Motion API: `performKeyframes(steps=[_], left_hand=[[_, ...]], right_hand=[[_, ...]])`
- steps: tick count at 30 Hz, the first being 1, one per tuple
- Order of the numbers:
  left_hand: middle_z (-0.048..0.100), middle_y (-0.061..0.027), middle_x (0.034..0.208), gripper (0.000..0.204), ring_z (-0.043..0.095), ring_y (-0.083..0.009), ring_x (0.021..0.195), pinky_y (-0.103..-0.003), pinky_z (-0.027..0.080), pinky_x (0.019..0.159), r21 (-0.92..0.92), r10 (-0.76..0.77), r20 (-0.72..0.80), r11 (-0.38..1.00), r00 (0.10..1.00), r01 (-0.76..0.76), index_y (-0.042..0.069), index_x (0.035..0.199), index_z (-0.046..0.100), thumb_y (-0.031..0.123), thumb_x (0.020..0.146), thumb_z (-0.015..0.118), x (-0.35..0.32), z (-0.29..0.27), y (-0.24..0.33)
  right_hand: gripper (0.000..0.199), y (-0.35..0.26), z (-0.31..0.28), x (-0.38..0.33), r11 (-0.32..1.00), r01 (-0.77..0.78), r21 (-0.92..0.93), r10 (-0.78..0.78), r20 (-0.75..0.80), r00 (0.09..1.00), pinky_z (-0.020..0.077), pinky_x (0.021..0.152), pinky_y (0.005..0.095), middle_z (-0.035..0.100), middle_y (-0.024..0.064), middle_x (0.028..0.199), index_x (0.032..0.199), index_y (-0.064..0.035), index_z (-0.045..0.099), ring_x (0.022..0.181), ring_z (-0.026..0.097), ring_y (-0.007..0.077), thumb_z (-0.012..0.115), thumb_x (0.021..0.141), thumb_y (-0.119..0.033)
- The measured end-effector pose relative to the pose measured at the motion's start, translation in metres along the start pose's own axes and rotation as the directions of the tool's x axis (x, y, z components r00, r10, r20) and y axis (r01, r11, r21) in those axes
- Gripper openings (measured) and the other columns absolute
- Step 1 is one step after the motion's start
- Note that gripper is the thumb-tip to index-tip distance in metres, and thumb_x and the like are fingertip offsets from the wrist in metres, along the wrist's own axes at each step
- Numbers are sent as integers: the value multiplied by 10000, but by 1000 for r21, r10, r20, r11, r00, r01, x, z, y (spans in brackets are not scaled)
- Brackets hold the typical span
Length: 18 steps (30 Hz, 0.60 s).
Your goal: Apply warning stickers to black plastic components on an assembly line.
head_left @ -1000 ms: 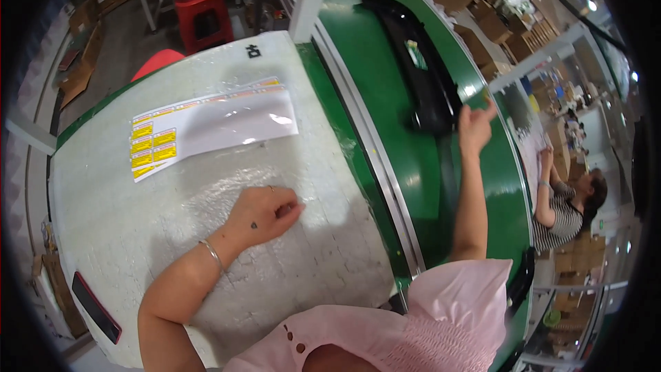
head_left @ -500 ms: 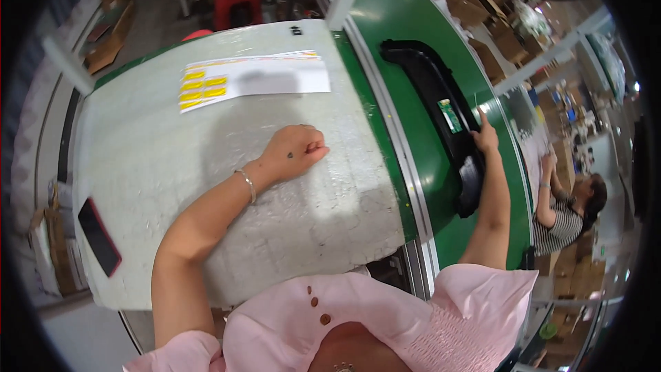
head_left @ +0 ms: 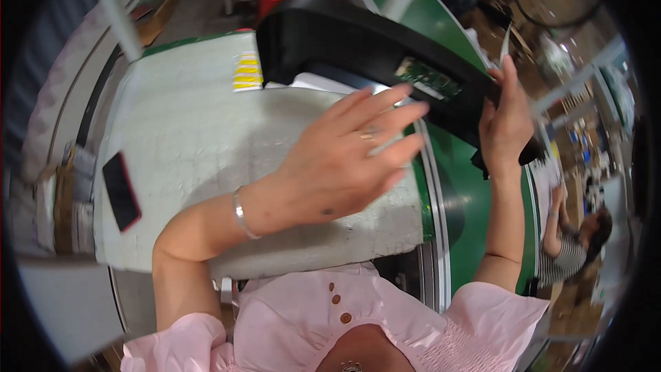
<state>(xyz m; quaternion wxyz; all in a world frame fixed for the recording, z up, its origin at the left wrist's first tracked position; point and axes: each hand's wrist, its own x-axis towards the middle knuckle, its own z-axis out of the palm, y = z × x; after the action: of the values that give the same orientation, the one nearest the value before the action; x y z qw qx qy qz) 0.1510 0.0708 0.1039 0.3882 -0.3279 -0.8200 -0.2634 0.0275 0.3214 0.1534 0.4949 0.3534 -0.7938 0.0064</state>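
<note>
Black housing (head_left: 337, 38) beyond left hand (head_left: 348, 155); in right hand (head_left: 508, 120)

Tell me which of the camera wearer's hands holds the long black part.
The right hand: it clasps one end of the long black part. The left hand, wearing a silver bracelet, is spread open.

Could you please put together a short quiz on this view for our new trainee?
1. Which hand is holding the black curved part?
2. True or false: the red-edged phone lies on the green surface.
3. The fingers of the left hand are: a) spread apart; b) curled into a fist; c) out of sight.

Key:
1. The right hand.
2. False; it lies on the pale tabletop.
3. a
</note>
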Motion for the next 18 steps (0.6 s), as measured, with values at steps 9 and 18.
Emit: performKeyframes(steps=[9, 18], left_hand=[[561, -191, 1245, 675, 527, -335, 1176, -437, 417, 989, 605, -546, 56, 684, 836, 407, -34, 1234, 524, 333, 720, 765, -43, -82, 11], [622, -209, 1190, 386, 531, -393, 1196, -435, 426, 982, 482, -365, -208, 769, 907, 420, -6, 1153, 624, 305, 926, 589, -53, -141, -11]], right_hand=[[639, -94, 68, 12, 909, 282, 306, -182, -316, 931, 510, 723, 312, 712, 43, 920, 1255, -58, 593, 834, 689, 205, 568, 640, 114], [643, -87, 84, -12, 884, 227, 408, -104, -300, 948, 517, 767, 322, 703, 98, 941, 1249, -24, 550, 848, 692, 241, 570, 626, 134]])
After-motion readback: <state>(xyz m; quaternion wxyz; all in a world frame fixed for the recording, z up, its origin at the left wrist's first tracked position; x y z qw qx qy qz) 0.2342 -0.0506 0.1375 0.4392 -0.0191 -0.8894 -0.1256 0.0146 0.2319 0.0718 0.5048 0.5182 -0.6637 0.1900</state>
